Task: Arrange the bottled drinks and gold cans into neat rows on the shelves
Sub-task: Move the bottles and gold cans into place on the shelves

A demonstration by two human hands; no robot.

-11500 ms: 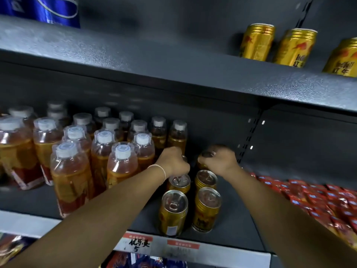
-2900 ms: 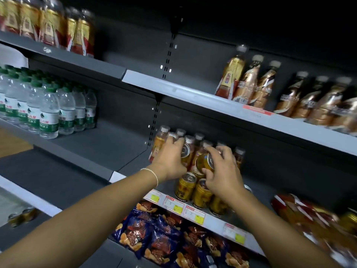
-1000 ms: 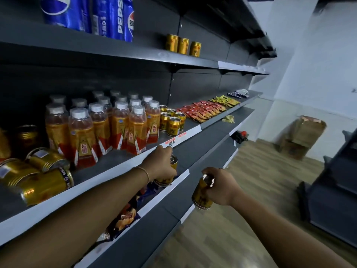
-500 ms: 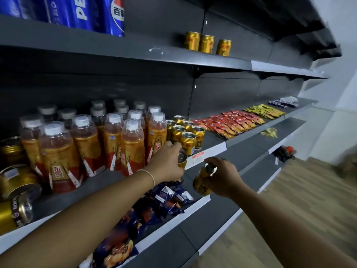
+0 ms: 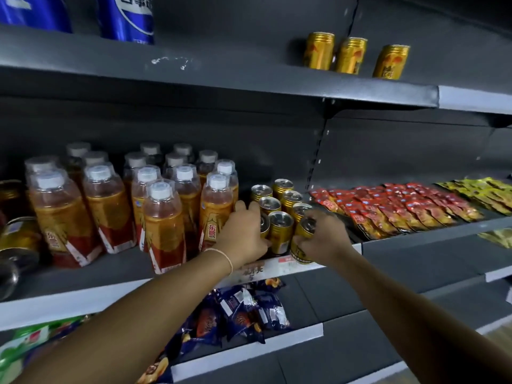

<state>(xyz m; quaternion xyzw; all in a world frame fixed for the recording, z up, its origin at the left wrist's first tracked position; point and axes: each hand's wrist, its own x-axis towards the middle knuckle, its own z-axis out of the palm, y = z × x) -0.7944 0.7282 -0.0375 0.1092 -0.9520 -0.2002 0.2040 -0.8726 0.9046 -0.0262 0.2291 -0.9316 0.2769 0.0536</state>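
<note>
Gold cans (image 5: pixel 281 231) cluster at the middle shelf's (image 5: pixel 122 268) front edge, 3 o'clock of the bottled drinks (image 5: pixel 160 217), left hand (image 5: pixel 243 234) and right hand (image 5: pixel 324 241) each clamped round one can's side; probably rigid, smooth, a bit slippery, moderately heavy, so grip mid-body.

The left hand (image 5: pixel 243 236) hides most of 1 gold can (image 5: pixel 265 225). The top edge cuts off 2 blue cans (image 5: pixel 124 23); the price label (image 5: pixel 266 270) is unreadable.

Red sachets (image 5: pixel 388 209), blue snack bags (image 5: pixel 243 311)
</note>
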